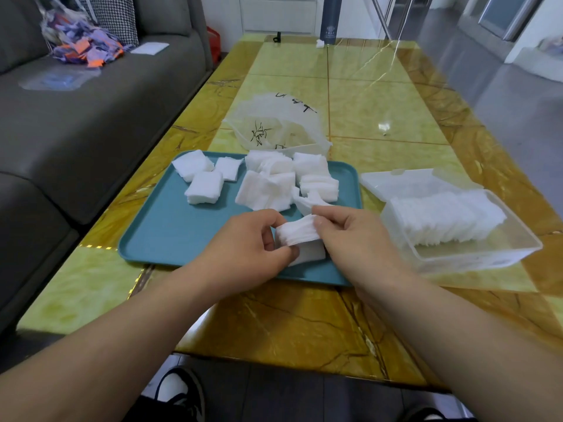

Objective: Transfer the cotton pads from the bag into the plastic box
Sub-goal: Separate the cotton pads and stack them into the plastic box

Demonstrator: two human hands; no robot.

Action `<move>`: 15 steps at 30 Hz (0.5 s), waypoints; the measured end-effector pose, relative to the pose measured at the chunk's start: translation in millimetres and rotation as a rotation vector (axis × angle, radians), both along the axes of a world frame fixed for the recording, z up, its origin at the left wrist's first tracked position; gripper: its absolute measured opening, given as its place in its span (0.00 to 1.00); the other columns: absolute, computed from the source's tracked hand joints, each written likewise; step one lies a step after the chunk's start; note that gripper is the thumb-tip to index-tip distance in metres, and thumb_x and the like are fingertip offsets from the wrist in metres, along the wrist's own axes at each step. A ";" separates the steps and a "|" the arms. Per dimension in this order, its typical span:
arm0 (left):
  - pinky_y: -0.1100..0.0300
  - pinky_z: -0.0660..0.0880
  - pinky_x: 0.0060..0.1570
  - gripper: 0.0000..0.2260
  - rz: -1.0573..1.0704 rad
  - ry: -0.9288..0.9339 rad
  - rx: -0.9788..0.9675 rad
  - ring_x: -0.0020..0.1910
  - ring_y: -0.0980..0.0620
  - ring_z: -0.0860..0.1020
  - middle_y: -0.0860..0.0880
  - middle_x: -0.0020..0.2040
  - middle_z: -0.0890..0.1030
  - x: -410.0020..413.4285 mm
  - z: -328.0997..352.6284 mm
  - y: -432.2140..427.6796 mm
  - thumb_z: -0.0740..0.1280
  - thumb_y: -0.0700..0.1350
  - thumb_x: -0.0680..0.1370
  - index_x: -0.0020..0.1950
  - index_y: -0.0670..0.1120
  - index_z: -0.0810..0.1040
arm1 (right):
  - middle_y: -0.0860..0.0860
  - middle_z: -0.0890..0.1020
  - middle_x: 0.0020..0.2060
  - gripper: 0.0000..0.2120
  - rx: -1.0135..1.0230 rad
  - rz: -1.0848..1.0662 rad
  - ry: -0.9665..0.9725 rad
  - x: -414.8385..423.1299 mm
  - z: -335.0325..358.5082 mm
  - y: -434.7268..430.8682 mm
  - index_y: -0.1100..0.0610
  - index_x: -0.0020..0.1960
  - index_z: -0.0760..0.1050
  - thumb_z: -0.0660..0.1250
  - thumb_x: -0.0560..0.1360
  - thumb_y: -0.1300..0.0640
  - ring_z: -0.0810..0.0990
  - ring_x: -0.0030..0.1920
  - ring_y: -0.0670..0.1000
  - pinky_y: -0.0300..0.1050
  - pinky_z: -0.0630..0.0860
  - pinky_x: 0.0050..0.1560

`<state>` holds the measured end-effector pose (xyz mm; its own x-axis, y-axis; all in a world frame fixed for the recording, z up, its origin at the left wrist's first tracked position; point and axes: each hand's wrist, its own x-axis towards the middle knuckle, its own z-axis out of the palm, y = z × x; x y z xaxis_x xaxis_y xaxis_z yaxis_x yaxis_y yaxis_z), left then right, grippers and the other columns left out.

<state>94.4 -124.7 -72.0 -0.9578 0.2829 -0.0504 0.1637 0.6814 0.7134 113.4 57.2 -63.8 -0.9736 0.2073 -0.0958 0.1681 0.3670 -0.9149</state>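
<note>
A small stack of white cotton pads (297, 233) is gripped from both sides over the near part of the teal tray (170, 226): my left hand (243, 242) holds its left end, my right hand (350, 236) its right end. Several loose piles of cotton pads (265, 187) lie across the tray's far half. The clear plastic bag (274, 123) with black lettering sits crumpled behind the tray. To the right stands the clear plastic box (487, 254), lid open at the back, with a row of pads (444, 214) inside.
The tray, bag and box rest on a glossy yellow marble-pattern table (365, 95). A grey sofa (91, 117) runs along the left, with a bag of purple and orange packets on it. A dark cylinder stands at the table's far end. Shoes show below the table edge.
</note>
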 end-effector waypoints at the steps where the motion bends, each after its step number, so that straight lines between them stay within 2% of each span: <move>1: 0.60 0.71 0.33 0.06 0.002 0.004 0.003 0.29 0.59 0.74 0.55 0.30 0.78 -0.2 -0.4 -0.6 0.75 0.53 0.73 0.47 0.57 0.80 | 0.44 0.83 0.60 0.15 0.037 0.009 0.004 -0.1 0.2 -0.6 0.54 0.68 0.82 0.67 0.82 0.60 0.78 0.60 0.41 0.33 0.70 0.61; 4: 0.62 0.71 0.33 0.08 -0.011 -0.001 0.008 0.29 0.60 0.75 0.54 0.31 0.80 0.6 -0.7 -0.4 0.76 0.54 0.72 0.48 0.58 0.80 | 0.45 0.83 0.58 0.16 0.090 0.032 0.023 0.2 -2.3 -3.0 0.53 0.69 0.81 0.67 0.82 0.61 0.79 0.60 0.42 0.30 0.71 0.60; 8: 0.64 0.69 0.31 0.08 -0.003 0.012 0.005 0.28 0.60 0.74 0.57 0.29 0.78 -0.2 -0.6 2.8 0.76 0.58 0.72 0.46 0.58 0.81 | 0.44 0.84 0.53 0.14 0.057 0.027 0.025 0.2 -1.1 -5.5 0.52 0.66 0.82 0.67 0.82 0.60 0.81 0.55 0.42 0.25 0.74 0.54; 10: 0.67 0.65 0.29 0.06 0.005 0.030 0.010 0.27 0.60 0.72 0.59 0.27 0.76 -1.9 2.3 4.9 0.74 0.56 0.74 0.45 0.56 0.82 | 0.46 0.85 0.55 0.15 0.042 0.022 0.015 -1.6 3.3 -4.0 0.53 0.65 0.83 0.65 0.81 0.62 0.81 0.55 0.42 0.30 0.77 0.57; 12: 0.68 0.63 0.27 0.05 0.009 0.036 0.055 0.26 0.60 0.71 0.59 0.26 0.75 -4.2 6.9 6.6 0.74 0.53 0.75 0.45 0.53 0.84 | 0.47 0.85 0.57 0.21 -0.021 0.038 -0.004 -1.2 10.2 0.4 0.54 0.66 0.82 0.63 0.77 0.67 0.81 0.56 0.42 0.37 0.78 0.61; 14: 0.66 0.64 0.30 0.04 -0.004 0.039 0.082 0.28 0.61 0.71 0.56 0.31 0.77 -6.0 11.0 8.3 0.75 0.52 0.75 0.46 0.53 0.85 | 0.46 0.84 0.59 0.27 -0.041 0.111 0.001 1.0 16.6 7.2 0.51 0.68 0.80 0.64 0.73 0.71 0.81 0.60 0.43 0.42 0.78 0.66; 15: 0.65 0.65 0.33 0.04 -0.017 0.045 0.076 0.31 0.63 0.72 0.56 0.37 0.78 -6.8 12.2 9.0 0.75 0.52 0.75 0.47 0.54 0.85 | 0.45 0.83 0.60 0.30 -0.005 0.170 0.009 2.7 19.1 10.6 0.49 0.69 0.79 0.65 0.72 0.71 0.80 0.62 0.43 0.41 0.76 0.67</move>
